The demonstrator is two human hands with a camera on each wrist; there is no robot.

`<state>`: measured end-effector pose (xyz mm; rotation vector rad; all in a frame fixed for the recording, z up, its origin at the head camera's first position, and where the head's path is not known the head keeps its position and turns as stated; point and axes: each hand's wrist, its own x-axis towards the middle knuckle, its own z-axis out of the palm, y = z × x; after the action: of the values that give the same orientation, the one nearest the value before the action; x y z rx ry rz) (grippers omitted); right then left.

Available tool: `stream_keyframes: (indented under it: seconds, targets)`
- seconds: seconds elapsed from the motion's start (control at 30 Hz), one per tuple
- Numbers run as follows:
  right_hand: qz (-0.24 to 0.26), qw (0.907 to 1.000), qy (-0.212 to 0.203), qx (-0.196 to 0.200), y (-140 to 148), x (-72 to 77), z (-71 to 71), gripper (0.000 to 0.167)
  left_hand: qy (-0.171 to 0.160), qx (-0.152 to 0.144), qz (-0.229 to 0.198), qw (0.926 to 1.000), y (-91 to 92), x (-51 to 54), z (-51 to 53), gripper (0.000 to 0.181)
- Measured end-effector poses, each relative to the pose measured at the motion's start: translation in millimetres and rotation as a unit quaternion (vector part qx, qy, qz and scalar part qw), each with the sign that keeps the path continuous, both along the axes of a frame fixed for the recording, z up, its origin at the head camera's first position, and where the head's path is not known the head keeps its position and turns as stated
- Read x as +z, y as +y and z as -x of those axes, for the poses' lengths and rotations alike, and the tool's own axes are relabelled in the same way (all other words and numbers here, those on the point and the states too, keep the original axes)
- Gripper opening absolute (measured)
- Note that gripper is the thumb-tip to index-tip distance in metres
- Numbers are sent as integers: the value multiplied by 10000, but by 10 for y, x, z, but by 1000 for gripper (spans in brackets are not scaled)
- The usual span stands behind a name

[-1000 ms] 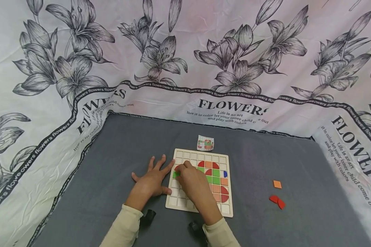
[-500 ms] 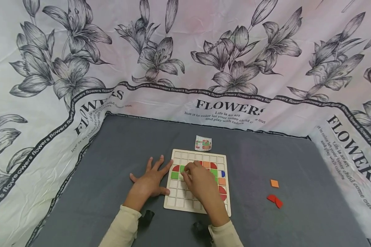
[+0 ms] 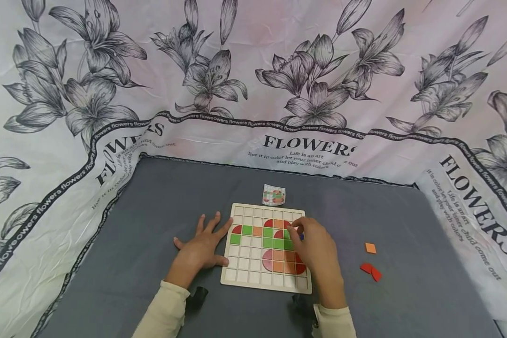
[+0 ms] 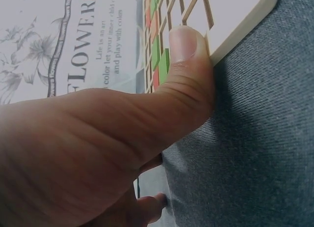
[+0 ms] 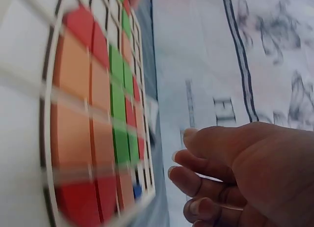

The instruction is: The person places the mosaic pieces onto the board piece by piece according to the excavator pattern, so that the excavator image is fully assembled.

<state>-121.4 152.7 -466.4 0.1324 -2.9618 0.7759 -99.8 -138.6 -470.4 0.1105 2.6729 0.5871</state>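
A pale wooden grid board point(image 3: 253, 285) lies on the grey cloth, with red, orange and green tiles set in its squares. My left hand point(image 3: 199, 251) is spread flat at its left side, its thumb point(image 4: 189, 52) resting on the border. Above the board's right part hovers my right hand point(image 3: 319, 246), its fingers loosely bent; in the right wrist view nothing shows between thumb and fingers point(image 5: 184, 180). An orange tile point(image 3: 257, 231) sits in the second row of tiles beside a green one point(image 3: 247, 230). A blue piece point(image 5: 138, 191) near the right edge is partly hidden by my right hand in the head view.
A small printed card point(image 3: 274, 195) with a coloured grid pattern lies behind the board. Off to the right are a loose orange square point(image 3: 370, 248) and two red quarter-round pieces point(image 3: 376, 274), touching. Flower-printed cloth point(image 3: 308, 108) walls the back and sides.
My right hand has moved right across the board from its left part, uncovering the green and orange tiles there. My left hand keeps its place at the board's edge. The view has shifted slightly.
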Motion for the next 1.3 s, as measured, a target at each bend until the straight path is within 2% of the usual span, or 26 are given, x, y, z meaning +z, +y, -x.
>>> stream_keyframes:
  seconds: [0.3,0.53,0.77,0.9,1.0,1.13,1.3]
  targets:
    - [-127,9967,-329,-726,588,26,-63,29,11,-10,44,10000,-9,1,8,108]
    - [-156,9934,-476,-1029,982,12,-142,34,27,8,34,10000,-28,6,1,108]
    - [-362,9830,-653,-1678,1292,11,-197,43,4,24,55,10000,-17,16,1,108]
    - [-366,9722,-942,-2110,1437,-11,-199,50,-1,10,81,10000,-5,14,0,109]
    - [-329,9669,-1137,-2259,1510,-34,-184,52,-1,-13,97,10000,-3,12,6,109]
    - [-372,9634,-1350,-2288,1545,-77,-158,52,-7,-14,100,9999,-5,12,9,109]
    - [-300,9650,-1283,-2265,1510,-119,-138,43,28,-12,66,10000,-4,10,10,109]
